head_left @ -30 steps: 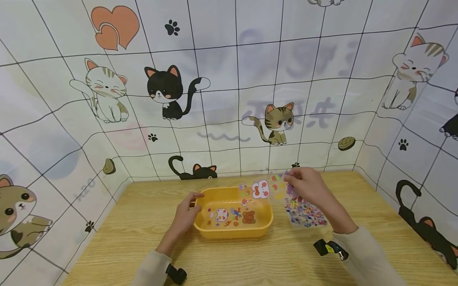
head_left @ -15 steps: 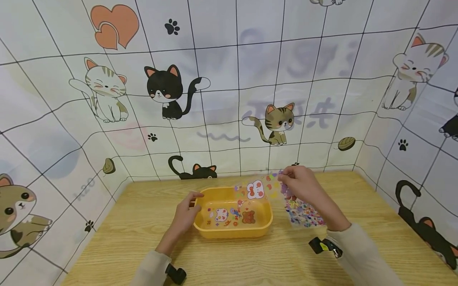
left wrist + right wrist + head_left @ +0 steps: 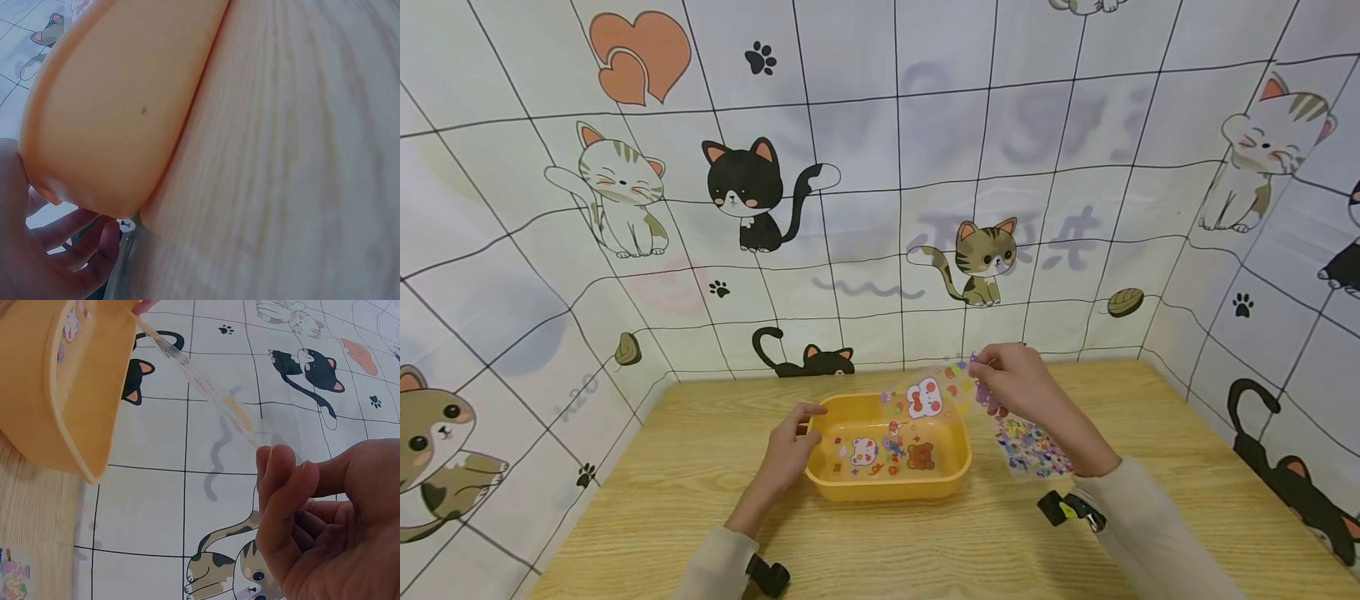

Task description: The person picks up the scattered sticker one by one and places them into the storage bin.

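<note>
A yellow plastic basin point(image 3: 891, 490) stands on the wooden table. My left hand point(image 3: 790, 443) grips its left end; in the left wrist view the fingers point(image 3: 72, 250) curl against the basin's end wall. Between right thumb and fingers, my right hand point(image 3: 1028, 385) pinches one end of a clear sticker sheet point(image 3: 924, 398) with a white bunny on it. That sheet slants over the basin's back right, and the right wrist view shows it nearly edge-on. Bear and other stickers point(image 3: 864, 452) show inside the basin, apparently on another clear sheet.
On the table point(image 3: 880, 550), right of the basin, lies a clear sheet or packet of small multicoloured pieces point(image 3: 1033, 450), partly hidden by the right forearm. A cat-printed wall covering point(image 3: 850, 217) rises behind the table and along both sides.
My right hand has moved left with the sticker sheet, bringing it further over the basin. The left hand and basin have stayed put.
</note>
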`<state>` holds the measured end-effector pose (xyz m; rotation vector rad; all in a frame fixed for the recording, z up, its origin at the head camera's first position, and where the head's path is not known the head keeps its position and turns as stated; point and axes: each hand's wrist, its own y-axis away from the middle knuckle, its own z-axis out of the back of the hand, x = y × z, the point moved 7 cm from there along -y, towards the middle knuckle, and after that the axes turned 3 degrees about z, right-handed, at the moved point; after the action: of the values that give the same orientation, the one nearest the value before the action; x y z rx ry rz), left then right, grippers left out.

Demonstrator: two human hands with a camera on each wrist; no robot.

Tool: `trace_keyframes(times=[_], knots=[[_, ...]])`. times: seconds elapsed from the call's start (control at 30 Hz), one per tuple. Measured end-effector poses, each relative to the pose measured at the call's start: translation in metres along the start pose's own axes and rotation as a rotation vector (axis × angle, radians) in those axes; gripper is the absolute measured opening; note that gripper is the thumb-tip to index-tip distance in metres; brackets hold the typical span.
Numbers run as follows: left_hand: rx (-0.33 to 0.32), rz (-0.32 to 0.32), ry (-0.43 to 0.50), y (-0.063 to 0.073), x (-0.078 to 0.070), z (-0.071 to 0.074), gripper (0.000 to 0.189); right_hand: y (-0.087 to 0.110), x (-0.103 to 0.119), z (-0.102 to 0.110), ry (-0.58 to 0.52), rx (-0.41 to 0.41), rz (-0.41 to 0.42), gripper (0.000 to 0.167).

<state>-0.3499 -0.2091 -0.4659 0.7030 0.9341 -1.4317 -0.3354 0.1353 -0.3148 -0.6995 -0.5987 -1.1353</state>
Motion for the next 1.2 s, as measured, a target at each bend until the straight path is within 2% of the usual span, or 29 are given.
trace_keyframes(times=[0.37, 0.67, 1.2], knots=[[-0.005, 0.006, 0.005, 0.002, -0.001, 0.001, 0.036, -0.006, 0.006, -0.010, -0.008, 0.029, 0.012, 0.024], [0.000, 0.004, 0.011, 0.001, 0.000, 0.000, 0.036, -0.012, 0.008, -0.024, -0.003, 0.069, -0.019, 0.022], [-0.008, -0.005, 0.007, 0.002, -0.003, 0.001, 0.036, -0.022, 0.018, -0.046, 0.002, 0.145, 0.021, 0.022]])
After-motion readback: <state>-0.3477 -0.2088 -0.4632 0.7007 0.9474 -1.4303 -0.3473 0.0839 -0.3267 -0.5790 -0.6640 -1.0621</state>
